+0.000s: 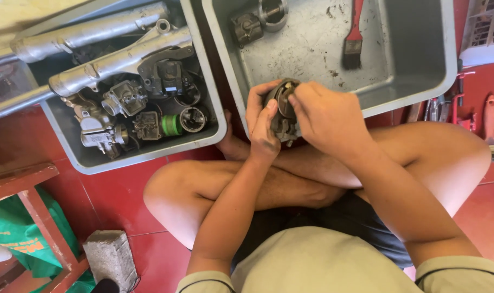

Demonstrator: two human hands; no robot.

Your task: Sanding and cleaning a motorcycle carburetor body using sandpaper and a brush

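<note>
Above my crossed legs, at the near rim of the right grey tub (399,92), I hold a small carburettor body (284,116) between both hands. My left hand (262,122) wraps it from the left, fingers curled closed around its side with the thumb up against the round top. My right hand (325,116) covers it from the right, fingers folded over the casting and fingertips pressed to its upper edge; both hands are closed on the part, none free. I judge the step in hand to be working a fitting on the carburettor's top face, turning or prying with the fingertips; what exactly they pinch I cannot tell. The next move calls for a steady left grip while the right fingers work. Far in the right tub lie a red-handled brush (354,35) and two loose engine parts (258,20). The left grey tub (149,154) is crowded with carburettors and metal tubes (117,59). A concrete block (110,255) sits on the red floor (117,195), near left.
</note>
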